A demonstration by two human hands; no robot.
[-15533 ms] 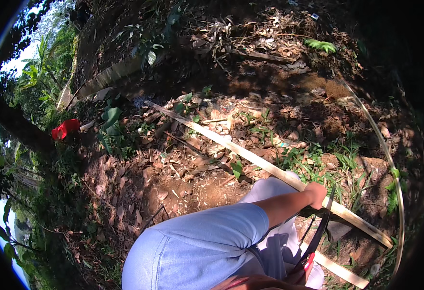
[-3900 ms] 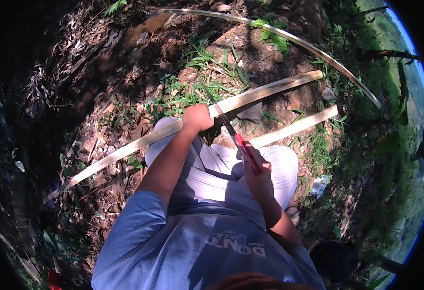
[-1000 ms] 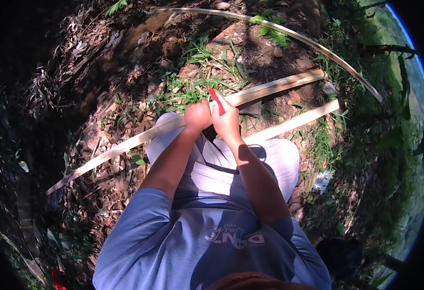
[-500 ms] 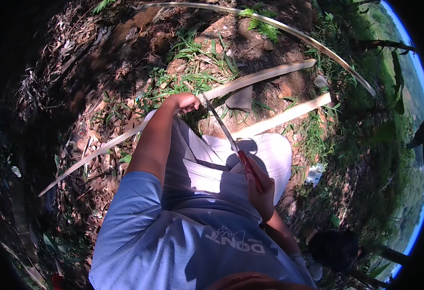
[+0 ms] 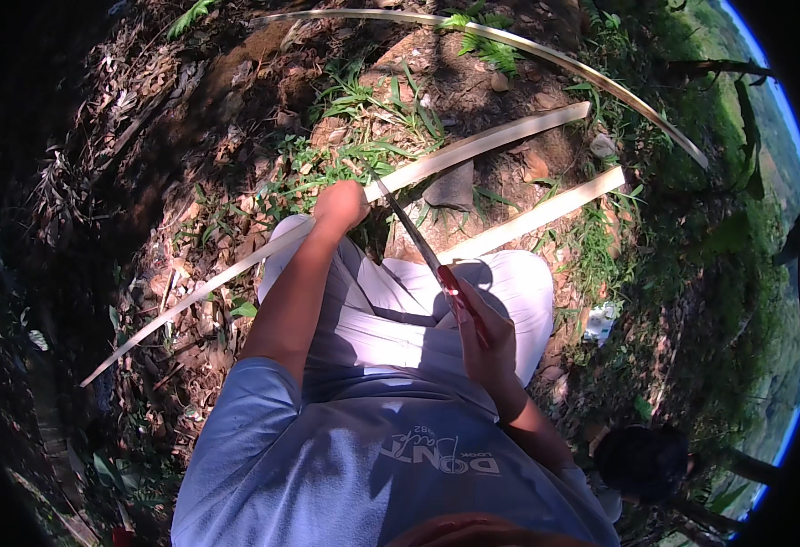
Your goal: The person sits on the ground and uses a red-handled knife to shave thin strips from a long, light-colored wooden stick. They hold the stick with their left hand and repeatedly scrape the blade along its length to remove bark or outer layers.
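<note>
A long pale wooden strip (image 5: 482, 144) runs slantwise in front of my knees, from the lower left to the upper right. My left hand (image 5: 343, 204) is closed around it near its middle. In my right hand (image 5: 489, 345) is the red handle of a handsaw (image 5: 409, 224). Its narrow dark blade reaches up and left, with the tip end against the strip just right of my left hand. The blade's teeth and any cut are too small to make out.
A shorter wooden strip (image 5: 538, 215) lies by my right knee. Farther off, a long thin strip (image 5: 564, 62) curves across the ground. A flat grey stone (image 5: 452, 187) sits beneath the held strip. Grass, ferns and dry leaves surround me; a dark round object (image 5: 641, 460) is at lower right.
My right hand and the saw handle have shifted slightly up and left. My left hand has turned on the strip, its back now facing up, and moved slightly down.
</note>
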